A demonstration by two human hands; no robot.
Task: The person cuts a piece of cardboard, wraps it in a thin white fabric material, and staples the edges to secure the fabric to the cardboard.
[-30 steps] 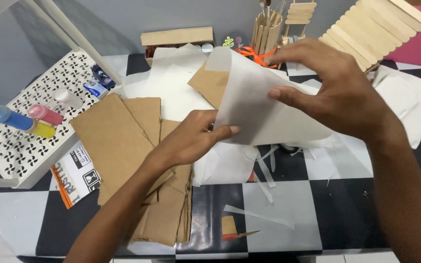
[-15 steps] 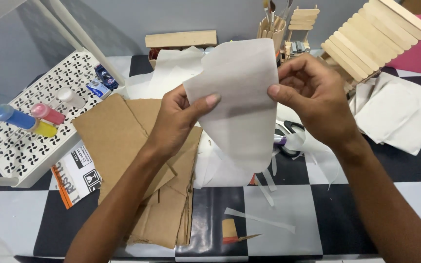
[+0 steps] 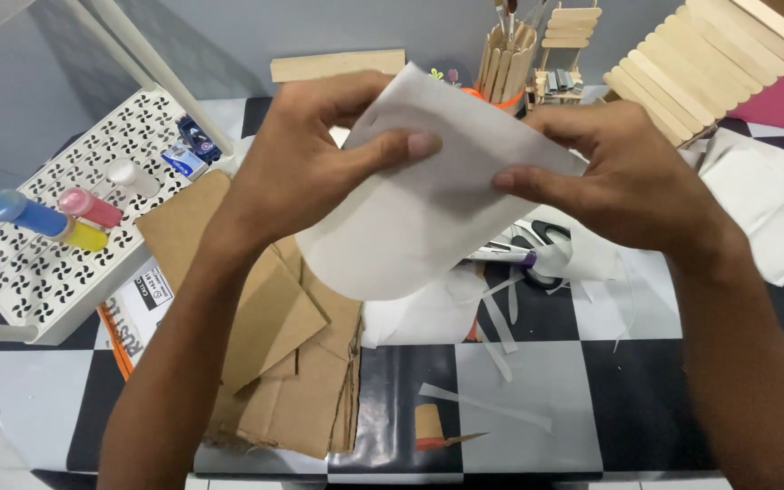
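Over the black-and-white chequered table and its pile of brown cardboard pieces, I hold a curved white paper sheet up in mid-air. My left hand pinches its upper left edge, thumb pressed on the front; my right hand pinches the right edge the same way. I judge light, even thumb pressure will keep it from creasing. My fingers behind the sheet are hidden, and the scissors beneath are mostly covered.

Three paint bottles lie on one white perforated tray, and two hands hold one white sheet.
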